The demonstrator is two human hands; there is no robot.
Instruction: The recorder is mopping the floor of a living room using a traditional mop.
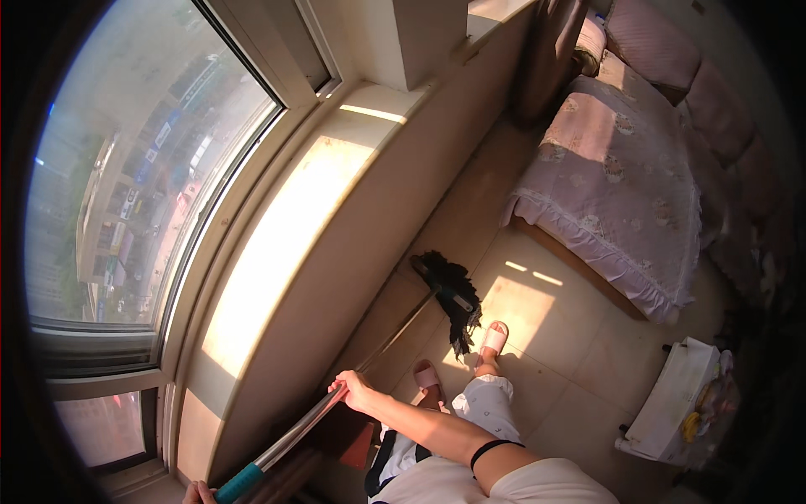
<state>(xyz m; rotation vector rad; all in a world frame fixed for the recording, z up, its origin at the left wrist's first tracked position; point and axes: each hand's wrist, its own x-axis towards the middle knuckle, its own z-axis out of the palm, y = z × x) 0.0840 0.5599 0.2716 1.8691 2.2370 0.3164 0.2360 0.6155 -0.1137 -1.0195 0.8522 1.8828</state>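
Observation:
A mop with a long metal pole (pixel 295 430) runs slantwise from the lower left to the floor by the window wall. My right hand (pixel 353 391) is closed round the middle of the pole. At the bottom edge, my left hand (pixel 200 492) holds the end by the teal grip (pixel 239 484); only its fingers show. The dark, ragged-edged mop head (pixel 460 304) lies on the tiles, just ahead of my feet in pink slippers (pixel 496 336).
On the left runs a sunlit window sill (pixel 285 252) below a large window (pixel 159 185). A low bed or couch with a pink frilled cover (pixel 604 168) stands ahead to the right. A white wheeled cart (pixel 672 395) with items on it is at my right. A reddish-brown object (pixel 357 445) sits beside my legs.

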